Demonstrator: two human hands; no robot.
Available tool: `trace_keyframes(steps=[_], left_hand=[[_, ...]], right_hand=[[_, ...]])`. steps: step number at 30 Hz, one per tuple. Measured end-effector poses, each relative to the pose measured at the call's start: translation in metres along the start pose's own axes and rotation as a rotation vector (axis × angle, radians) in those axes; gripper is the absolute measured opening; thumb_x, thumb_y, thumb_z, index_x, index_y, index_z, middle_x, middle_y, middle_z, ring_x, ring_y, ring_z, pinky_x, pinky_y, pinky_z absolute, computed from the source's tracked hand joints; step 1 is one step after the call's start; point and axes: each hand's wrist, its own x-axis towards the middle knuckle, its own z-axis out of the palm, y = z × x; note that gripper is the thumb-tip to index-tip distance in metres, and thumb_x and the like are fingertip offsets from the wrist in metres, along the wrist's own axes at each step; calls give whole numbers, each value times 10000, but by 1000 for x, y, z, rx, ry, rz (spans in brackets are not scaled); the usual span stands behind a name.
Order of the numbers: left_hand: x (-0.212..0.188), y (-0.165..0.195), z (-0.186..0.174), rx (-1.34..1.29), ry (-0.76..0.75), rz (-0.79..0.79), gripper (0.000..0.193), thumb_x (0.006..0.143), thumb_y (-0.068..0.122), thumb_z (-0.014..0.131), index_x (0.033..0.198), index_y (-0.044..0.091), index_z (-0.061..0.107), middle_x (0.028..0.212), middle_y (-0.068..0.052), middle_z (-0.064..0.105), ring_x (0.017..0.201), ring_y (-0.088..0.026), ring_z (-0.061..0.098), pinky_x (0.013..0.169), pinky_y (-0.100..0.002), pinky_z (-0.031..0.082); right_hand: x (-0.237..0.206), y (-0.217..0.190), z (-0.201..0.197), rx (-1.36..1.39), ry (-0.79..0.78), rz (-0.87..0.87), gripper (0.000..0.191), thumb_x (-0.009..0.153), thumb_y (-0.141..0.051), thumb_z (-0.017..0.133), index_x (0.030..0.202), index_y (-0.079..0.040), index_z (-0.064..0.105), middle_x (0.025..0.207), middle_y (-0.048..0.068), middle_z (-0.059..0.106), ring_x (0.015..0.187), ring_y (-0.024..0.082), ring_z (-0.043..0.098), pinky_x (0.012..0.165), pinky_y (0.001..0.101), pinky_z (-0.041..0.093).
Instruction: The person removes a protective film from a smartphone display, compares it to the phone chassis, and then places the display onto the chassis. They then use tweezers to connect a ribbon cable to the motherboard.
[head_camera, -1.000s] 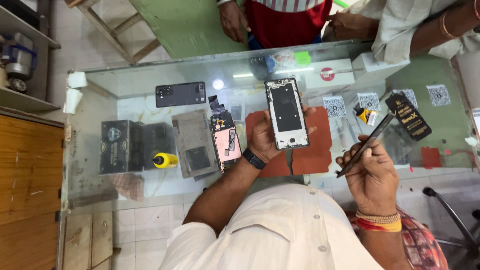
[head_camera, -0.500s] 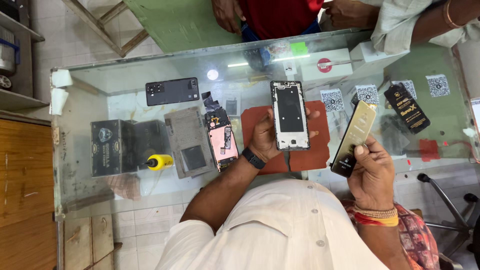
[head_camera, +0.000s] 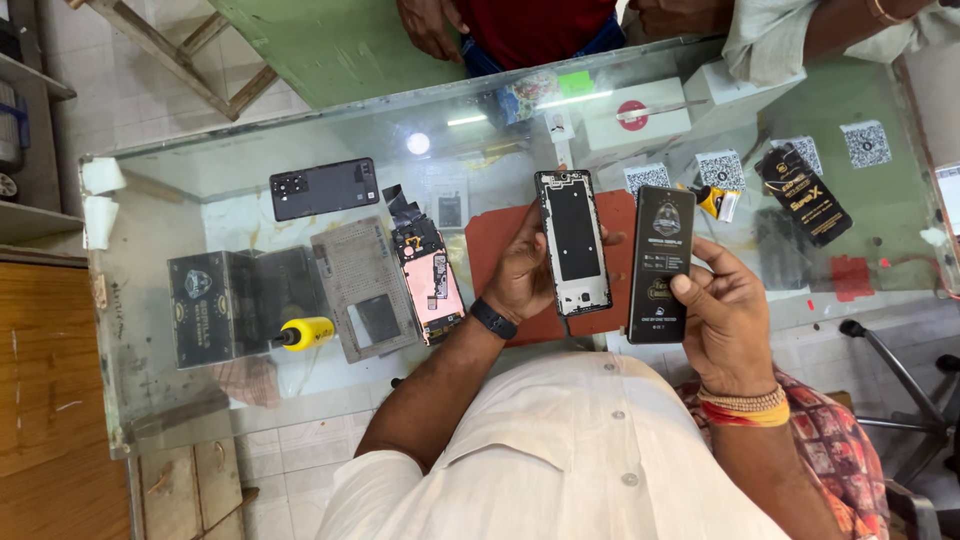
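Left hand: my left hand (head_camera: 520, 268) reaches forward from a bent elbow, a dark band at the wrist; its grip is pinching the opened phone frame with a black inner panel and pale rim (head_camera: 573, 243) along the frame's left edge, thumb over the face.
Phone frame: held upright lengthwise, over the reddish-orange rubber mat (head_camera: 500, 240); whether it rests on the mat I cannot tell.
Right hand: my right hand (head_camera: 725, 318) is raised with the wrist straight, beaded and orange bands on it; its grip is closed round the flat black rectangular packet with pale print (head_camera: 660, 262), thumb pressed on the front near the lower right edge, fingers behind.
Packet: just beside the frame, to its right, nearly parallel, the two close but apart.
Worktop: the glass worktop (head_camera: 180, 200) carries a dark phone back cover (head_camera: 323, 188), a pink-backed opened phone body (head_camera: 430, 280), a grey box tray (head_camera: 362, 290) and a yellow-handled screwdriver (head_camera: 304, 333), all left of my left hand and untouched.
Far side: another person's hand (head_camera: 432, 25) hangs at the worktop's far edge; a second black packet (head_camera: 804, 194) lies well to the right.
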Motion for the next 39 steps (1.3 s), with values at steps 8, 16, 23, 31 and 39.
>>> trace_keyframes(steps=[8, 16, 23, 31, 39], left_hand=[[-4, -2, -1, 58, 46, -4, 915, 1041, 408, 703, 1754, 270, 146, 1345, -192, 627, 1266, -360, 592, 1070, -513, 550], [-4, -5, -1, -84, 29, 37, 913, 1054, 398, 659, 1751, 318, 75, 1406, -136, 590, 1339, -349, 607, 1079, -545, 551], [-11, -7, -9, -197, 15, -5, 825, 1103, 451, 595, 1752, 364, 94, 1437, -227, 590, 1314, -366, 569, 1069, -644, 529], [-11, -13, -16, -256, 42, -32, 787, 1052, 507, 617, 1708, 335, 217, 1398, -186, 611, 1492, -442, 435, 1096, -641, 502], [-11, -10, -14, -263, 96, -41, 813, 1049, 471, 623, 1654, 206, 148, 1383, -182, 590, 1411, -396, 504, 1069, -659, 532]], right_hand=[[3, -1, 7, -2, -27, 6, 504, 935, 91, 657, 1421, 97, 523, 1149, 198, 744, 981, 203, 740, 845, 309, 612], [3, -3, 14, 1, -13, 44, 487, 953, 77, 650, 1422, 116, 524, 1111, 207, 748, 936, 206, 750, 809, 310, 623], [3, -3, 18, 21, 4, 55, 491, 952, 73, 653, 1422, 116, 517, 1105, 211, 747, 929, 204, 754, 797, 308, 629], [2, -2, 16, 37, 18, 50, 485, 948, 57, 674, 1408, 113, 533, 1123, 218, 744, 931, 213, 753, 790, 318, 630], [4, -1, 18, 43, 23, 49, 480, 952, 70, 665, 1410, 116, 529, 1149, 218, 739, 955, 214, 750, 815, 319, 626]])
